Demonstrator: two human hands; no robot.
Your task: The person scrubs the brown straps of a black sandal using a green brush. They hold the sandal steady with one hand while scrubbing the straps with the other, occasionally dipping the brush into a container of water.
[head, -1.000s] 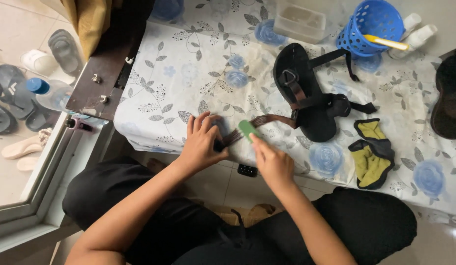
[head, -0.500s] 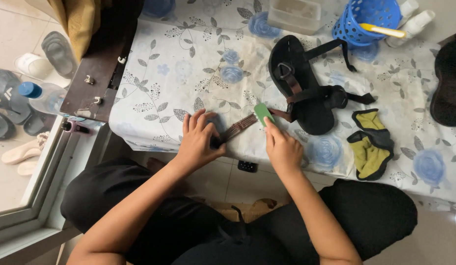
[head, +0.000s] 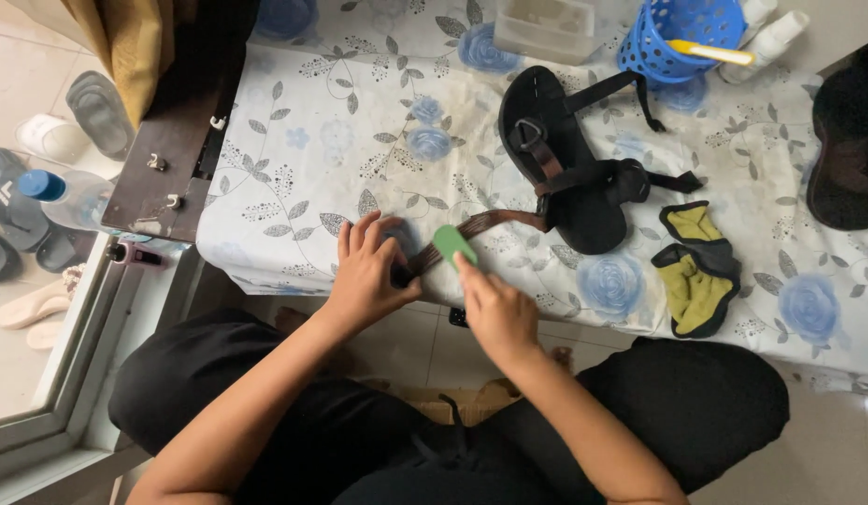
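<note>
A black sandal [head: 565, 159] lies on the flowered tablecloth [head: 359, 122], and its brown strap [head: 494, 223] runs out toward the table's near edge. My left hand [head: 368, 271] pins the end of that strap against the cloth. My right hand [head: 494, 309] holds a small green block [head: 452, 243] pressed onto the strap right beside the left hand.
A yellow-and-black cloth [head: 695, 271] lies right of the sandal. At the back stand a blue basket [head: 681, 33] with a yellow-handled tool and a clear plastic box [head: 546, 28]. A dark shoe [head: 850, 140] sits far right. A dark wooden piece [head: 172, 159] and a bottle [head: 64, 196] are at left.
The green block in my right hand has shifted along the brown strap, first away from my left hand, then back close to it. The left hand stays on the strap end.
</note>
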